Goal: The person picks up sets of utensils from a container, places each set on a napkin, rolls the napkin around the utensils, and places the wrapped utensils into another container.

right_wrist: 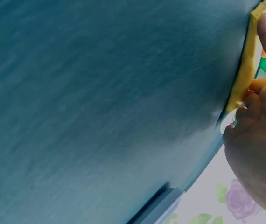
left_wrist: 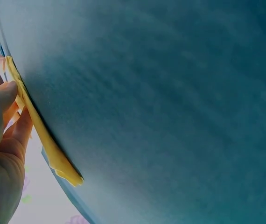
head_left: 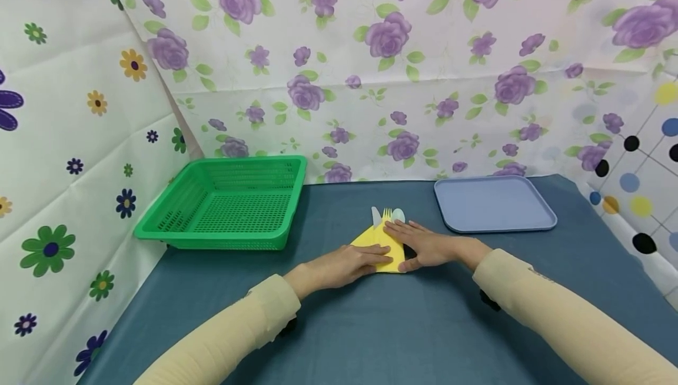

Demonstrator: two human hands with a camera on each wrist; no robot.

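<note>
A yellow folded napkin [head_left: 378, 236] lies on the table, wrapped around a knife [head_left: 376, 216], a fork [head_left: 387, 214] and a spoon [head_left: 398, 215] whose upper ends stick out at the far side. My left hand [head_left: 339, 265] rests on the napkin's left and lower part with fingers extended. From the other side, my right hand [head_left: 428, 246] lays its spread fingers along the right edge, the thumb by the lower corner. Low side views of the napkin [left_wrist: 44, 135] in the left wrist view and its thin fold [right_wrist: 246, 70] in the right wrist view show fingers touching it. The cutlery handles are hidden inside.
A green plastic basket [head_left: 222, 236] stands at the back left of the blue-covered table [head_left: 360, 332]. At the back right lies a light blue tray [head_left: 495, 202]. Floral sheets [head_left: 339, 37] hang behind and beside the table.
</note>
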